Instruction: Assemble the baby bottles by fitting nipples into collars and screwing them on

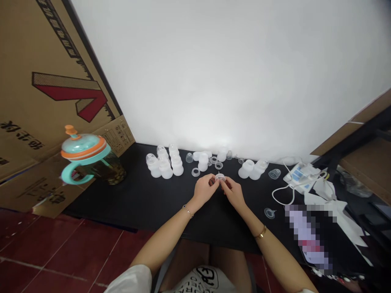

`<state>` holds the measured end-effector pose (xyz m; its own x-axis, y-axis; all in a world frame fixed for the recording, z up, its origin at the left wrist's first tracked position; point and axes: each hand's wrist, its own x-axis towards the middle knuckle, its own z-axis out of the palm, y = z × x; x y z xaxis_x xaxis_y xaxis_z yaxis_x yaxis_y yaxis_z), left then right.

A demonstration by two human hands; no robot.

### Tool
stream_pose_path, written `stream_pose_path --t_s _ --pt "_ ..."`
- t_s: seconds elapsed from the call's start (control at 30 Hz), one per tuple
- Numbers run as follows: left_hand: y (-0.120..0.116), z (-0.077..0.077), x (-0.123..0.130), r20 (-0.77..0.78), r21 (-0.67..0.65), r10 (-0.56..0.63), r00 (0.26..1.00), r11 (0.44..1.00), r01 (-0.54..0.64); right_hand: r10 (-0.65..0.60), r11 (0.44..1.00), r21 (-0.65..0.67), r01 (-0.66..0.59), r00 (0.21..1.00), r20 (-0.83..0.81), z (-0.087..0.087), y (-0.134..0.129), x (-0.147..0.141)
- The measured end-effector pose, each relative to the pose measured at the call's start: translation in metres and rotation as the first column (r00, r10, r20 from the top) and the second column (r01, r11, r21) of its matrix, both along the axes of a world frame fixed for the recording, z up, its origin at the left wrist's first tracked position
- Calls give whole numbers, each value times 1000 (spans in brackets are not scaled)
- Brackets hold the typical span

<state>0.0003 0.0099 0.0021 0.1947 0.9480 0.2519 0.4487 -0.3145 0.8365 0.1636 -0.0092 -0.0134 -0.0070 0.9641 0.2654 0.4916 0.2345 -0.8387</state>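
Over the black table, my left hand [204, 189] and my right hand [234, 193] meet, fingertips pinching opposite sides of a baby bottle collar ring [220, 177]. A small clear tip, apparently a teat, stands up from its middle. Just beyond my hands lie loose collar rings [196, 172] and clear dome caps [189, 157]. A white bottle body [203, 162] is behind my left hand. To the left stand several white baby bottles [165, 167] with clear caps on. Two more bottles [247, 169] are on the right. A clear teat [269, 213] lies right of my right forearm.
A large teal-and-orange lidded jug [88, 158] stands at the left by cardboard boxes [30, 101]. White cables [282, 195], papers [325, 199] and a pixelated flat object [308, 236] cover the right end. A white wall [214, 81] borders the table's back.
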Motion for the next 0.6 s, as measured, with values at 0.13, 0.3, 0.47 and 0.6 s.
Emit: stream_pose_path --t_s 0.13,0.3,0.47,0.6 --pt "0 0 0 -1 3 4 1000 1000 -4 -5 1000 3 5 1000 1 1 0 -1" --pt "0 1 0 3 -12 10 1000 1000 -10 -1 1000 4 1 1000 12 0 0 0" --pt "0 2 0 -3 -19 16 1000 1000 -16 2 1000 14 -2 1000 15 -1 0 0" --pt "0 1 0 -3 -18 13 1000 1000 -13 0 1000 18 -1 1000 21 0 0 -1"
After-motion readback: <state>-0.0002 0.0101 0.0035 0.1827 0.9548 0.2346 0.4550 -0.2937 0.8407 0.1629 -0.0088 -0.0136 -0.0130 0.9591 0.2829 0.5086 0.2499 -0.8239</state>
